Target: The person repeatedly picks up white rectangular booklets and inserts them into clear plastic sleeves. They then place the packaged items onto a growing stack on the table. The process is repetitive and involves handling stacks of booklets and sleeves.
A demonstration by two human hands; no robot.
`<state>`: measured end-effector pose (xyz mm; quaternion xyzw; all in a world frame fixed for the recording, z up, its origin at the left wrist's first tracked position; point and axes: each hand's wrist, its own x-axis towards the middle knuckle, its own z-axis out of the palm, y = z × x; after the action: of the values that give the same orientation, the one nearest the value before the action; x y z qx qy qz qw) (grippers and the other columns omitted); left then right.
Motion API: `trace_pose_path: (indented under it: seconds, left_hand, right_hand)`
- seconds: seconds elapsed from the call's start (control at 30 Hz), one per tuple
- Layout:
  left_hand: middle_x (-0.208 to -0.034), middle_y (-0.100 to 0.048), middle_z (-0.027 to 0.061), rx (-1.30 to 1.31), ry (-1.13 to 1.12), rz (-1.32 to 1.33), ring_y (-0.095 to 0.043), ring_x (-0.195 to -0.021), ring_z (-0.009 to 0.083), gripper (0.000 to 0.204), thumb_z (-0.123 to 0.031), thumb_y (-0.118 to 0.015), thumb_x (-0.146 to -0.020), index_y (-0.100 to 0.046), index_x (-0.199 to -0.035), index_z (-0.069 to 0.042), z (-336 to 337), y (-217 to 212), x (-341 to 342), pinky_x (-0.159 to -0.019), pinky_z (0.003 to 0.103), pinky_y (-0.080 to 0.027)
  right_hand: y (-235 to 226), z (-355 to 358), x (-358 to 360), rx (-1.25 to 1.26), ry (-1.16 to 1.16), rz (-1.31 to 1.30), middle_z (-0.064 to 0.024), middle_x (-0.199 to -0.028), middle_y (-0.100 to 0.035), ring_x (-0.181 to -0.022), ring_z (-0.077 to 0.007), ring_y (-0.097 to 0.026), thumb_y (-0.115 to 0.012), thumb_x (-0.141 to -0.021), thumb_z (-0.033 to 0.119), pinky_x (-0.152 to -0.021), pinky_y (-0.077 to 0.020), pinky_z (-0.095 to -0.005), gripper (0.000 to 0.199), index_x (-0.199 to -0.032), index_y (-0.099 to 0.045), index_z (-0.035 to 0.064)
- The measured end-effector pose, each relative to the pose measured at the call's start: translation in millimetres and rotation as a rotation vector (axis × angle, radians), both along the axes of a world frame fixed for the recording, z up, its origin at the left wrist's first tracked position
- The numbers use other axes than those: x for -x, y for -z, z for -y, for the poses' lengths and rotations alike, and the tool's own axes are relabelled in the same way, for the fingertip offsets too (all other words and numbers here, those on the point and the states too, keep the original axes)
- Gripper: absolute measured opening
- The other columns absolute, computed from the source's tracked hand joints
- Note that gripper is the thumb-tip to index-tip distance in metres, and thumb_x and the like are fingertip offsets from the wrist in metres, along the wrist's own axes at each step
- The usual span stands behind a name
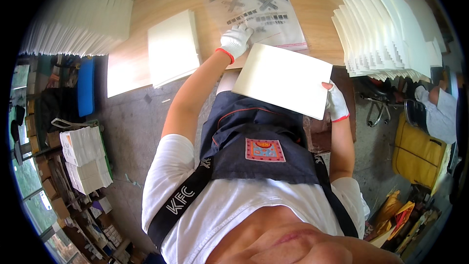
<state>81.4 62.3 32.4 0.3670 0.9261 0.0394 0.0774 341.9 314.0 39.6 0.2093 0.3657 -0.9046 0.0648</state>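
Note:
My left hand (235, 40), in a white glove with a red cuff, is at the near-left side of the printed clear plastic bags (281, 22) on the table. Its bunched fingers are closed on the topmost plastic bag (227, 7), which lies askew over the others. In my right hand (337, 101), gloved the same way with the thumb tip bare, is a thin white paper pad (283, 80), gripped by its right edge. The pad is tilted over my lap at the table's front edge, and its far edge comes close to the bags.
A low stack of white paper (172, 46) lies left on the wooden table (132, 66). Tall paper stacks stand at the far left (88, 14) and right (378, 29). Beyond the right table edge are a chair (415, 112) and a yellow bundle (417, 151).

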Motion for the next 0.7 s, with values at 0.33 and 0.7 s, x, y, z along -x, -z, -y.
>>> trace_pose_path:
  seconds: [0.33,0.7]
  left_hand:
    - [-0.11,-0.055,0.0077,-0.455,-0.016,0.016,-0.051,-0.105,0.0291,0.033,-0.006,-0.054,-0.071,-0.056,-0.103,-0.017,20.9,20.3,-0.8,-0.082,0.041,-0.046]
    - [-0.094,-0.059,0.0043,-0.86,-0.268,0.424,-0.056,-0.071,0.0174,0.03,0.005,-0.047,-0.075,-0.058,-0.099,-0.01,50.7,9.3,-3.4,-0.067,0.027,-0.047]
  right_hand:
    - [17.3,2.9,2.8,0.033,0.026,-0.01,-0.0154,-0.122,-0.052,-0.108,-0.0267,-0.055,-0.055,-0.084,0.016,-0.091,-0.0463,-0.0386,0.051,-0.129,-0.039,-0.0004]
    - [33.2,38.5,7.8,0.124,0.326,0.037,-0.0102,-0.112,-0.057,-0.1,-0.0221,-0.059,-0.055,-0.082,0.005,-0.076,-0.0535,-0.0302,0.041,-0.122,-0.045,0.005]
